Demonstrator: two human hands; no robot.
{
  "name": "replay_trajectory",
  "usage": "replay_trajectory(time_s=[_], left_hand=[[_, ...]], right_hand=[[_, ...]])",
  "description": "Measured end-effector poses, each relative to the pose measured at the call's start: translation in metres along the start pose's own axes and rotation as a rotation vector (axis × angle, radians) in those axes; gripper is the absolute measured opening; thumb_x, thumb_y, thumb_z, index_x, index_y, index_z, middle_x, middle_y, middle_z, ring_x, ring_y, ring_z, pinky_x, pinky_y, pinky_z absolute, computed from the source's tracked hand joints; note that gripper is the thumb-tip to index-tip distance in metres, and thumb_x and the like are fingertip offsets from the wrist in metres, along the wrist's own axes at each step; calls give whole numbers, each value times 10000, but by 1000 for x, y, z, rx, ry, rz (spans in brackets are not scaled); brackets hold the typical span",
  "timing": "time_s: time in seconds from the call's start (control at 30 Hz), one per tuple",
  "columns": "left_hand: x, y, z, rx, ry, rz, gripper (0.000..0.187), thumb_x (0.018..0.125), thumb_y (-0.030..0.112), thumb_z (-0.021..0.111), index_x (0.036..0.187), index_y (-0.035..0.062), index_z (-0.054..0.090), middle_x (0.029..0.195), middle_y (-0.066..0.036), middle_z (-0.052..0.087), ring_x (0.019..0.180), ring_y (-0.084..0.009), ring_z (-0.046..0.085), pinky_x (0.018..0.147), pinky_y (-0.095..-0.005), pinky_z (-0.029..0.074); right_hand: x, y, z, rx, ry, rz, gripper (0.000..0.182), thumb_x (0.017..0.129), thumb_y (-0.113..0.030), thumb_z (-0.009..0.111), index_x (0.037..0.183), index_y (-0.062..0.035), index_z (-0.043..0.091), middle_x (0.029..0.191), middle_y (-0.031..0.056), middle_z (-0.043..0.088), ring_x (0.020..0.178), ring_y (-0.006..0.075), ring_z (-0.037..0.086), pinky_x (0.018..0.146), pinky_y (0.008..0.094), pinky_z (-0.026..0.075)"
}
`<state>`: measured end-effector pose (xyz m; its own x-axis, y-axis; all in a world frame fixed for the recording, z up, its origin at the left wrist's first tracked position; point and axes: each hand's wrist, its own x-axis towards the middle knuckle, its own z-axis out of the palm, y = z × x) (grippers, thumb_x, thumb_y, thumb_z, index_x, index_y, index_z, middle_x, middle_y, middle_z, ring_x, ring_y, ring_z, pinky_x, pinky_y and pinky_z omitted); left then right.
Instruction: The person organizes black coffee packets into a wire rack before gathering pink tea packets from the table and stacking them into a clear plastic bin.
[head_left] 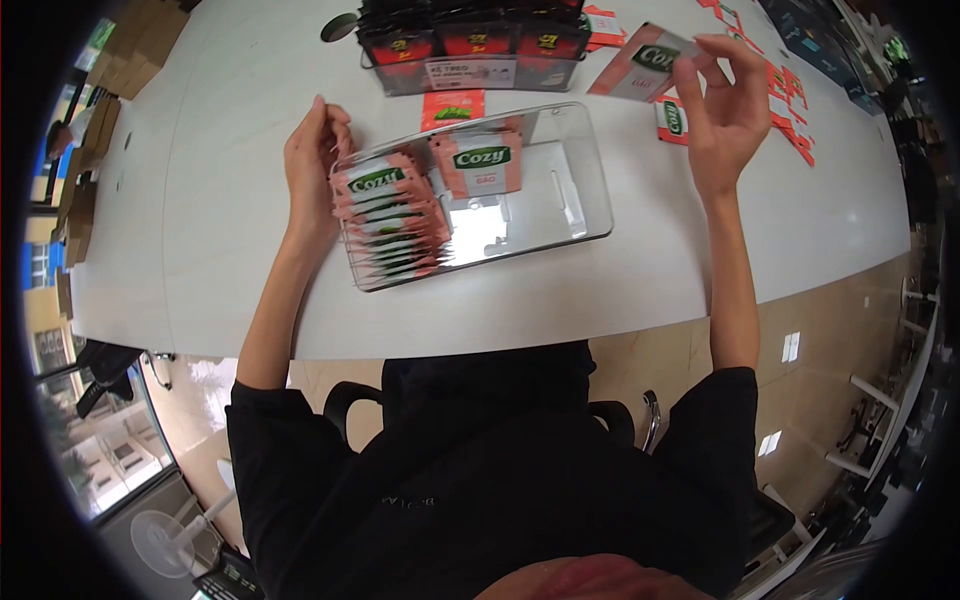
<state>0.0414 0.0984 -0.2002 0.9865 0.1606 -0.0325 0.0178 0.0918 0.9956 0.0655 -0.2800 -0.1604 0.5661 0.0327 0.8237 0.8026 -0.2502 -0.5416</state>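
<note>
At centre left of the frame the left hand [312,160] rests curled, holding nothing, against the row of Cozy tea sachets [390,222] standing in the clear plastic tray [560,200], while at upper right the right hand [722,105] pinches one Cozy sachet [645,62] above the white table [240,180].

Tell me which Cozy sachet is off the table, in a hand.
The sachet pinched in the right hand, raised over the table. The others stand packed in the clear tray or lie loose on the table.
</note>
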Motion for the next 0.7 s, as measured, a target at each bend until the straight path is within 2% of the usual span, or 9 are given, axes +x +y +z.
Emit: replay_trajectory(time_s=[0.07, 0.1, 0.17, 0.3, 0.37, 0.53, 0.6, 0.63, 0.7], left_hand=[[-1, 0, 0, 46, 7, 3, 392, 1097, 376, 474, 893, 67, 601, 662, 34, 480, 591, -55, 421, 559, -232, 339], [0, 0, 0, 51, -10, 7, 393, 1096, 377, 476, 895, 66, 607, 668, 35, 485, 605, -57, 425, 578, -232, 348], [-1, 1, 0, 62, -14, -8, 394, 1095, 378, 478, 897, 66, 614, 675, 35, 491, 619, -58, 429, 597, -232, 356], [-1, 1, 0, 29, -13, 20, 397, 1091, 388, 485, 901, 68, 622, 692, 40, 492, 676, -67, 441, 660, -240, 369], [3, -1, -4, 109, 15, 33, 388, 1089, 408, 492, 893, 92, 604, 682, 45, 467, 619, -44, 430, 558, -220, 335], [4, -2, -5, 121, -2, 42, 384, 1087, 407, 495, 895, 95, 609, 682, 44, 470, 611, -43, 427, 556, -220, 333], [-3, 2, 1, 92, -9, 85, 383, 1088, 408, 493, 901, 95, 612, 683, 43, 474, 605, -43, 423, 555, -222, 332], [-3, 2, 1, 90, -10, 85, 383, 1088, 408, 493, 901, 95, 612, 683, 43, 474, 605, -43, 423, 555, -222, 332], [-2, 2, 0, 78, -10, 85, 383, 1086, 411, 496, 908, 94, 616, 680, 42, 476, 604, -42, 422, 552, -224, 331]], right_hand=[[-4, -18, 21, 147, -119, -109, 370, 831, 74, 773, 1158, -21, 628, 1052, 72, 672, 894, 165, 648, 857, 313, 521], [-6, -32, 32, 116, -195, -121, 319, 806, 66, 788, 1088, -31, 674, 999, 61, 691, 859, 184, 643, 836, 321, 504], [-4, -51, 45, -194, -367, -260, 234, 794, 47, 800, 996, -42, 721, 929, 38, 707, 784, 167, 646, 751, 294, 512], [-22, -53, 59, -68, -467, -16, 175, 799, 25, 797, 949, -53, 750, 890, 25, 717, 716, 127, 660, 641, 256, 516], [-21, -53, 58, -25, -393, 29, 175, 811, 34, 778, 964, -48, 755, 897, 34, 719, 679, 105, 682, 571, 235, 520], [-22, -49, 58, -25, -427, -40, 261, 832, 20, 766, 1077, -71, 754, 1006, 36, 720, 744, 114, 717, 616, 229, 556], [-20, -45, 53, -102, -459, -188, 303, 848, -1, 760, 1132, -106, 751, 1070, 42, 714, 867, 135, 735, 691, 228, 585], [-19, -44, 48, -104, -459, -188, 303, 848, -1, 760, 1132, -106, 751, 1070, 42, 714, 867, 135, 735, 691, 228, 585], [-16, -43, 33, -399, -502, -283, 326, 863, -30, 763, 1150, -185, 762, 1123, 46, 710, 1092, 195, 698, 904, 246, 570]])
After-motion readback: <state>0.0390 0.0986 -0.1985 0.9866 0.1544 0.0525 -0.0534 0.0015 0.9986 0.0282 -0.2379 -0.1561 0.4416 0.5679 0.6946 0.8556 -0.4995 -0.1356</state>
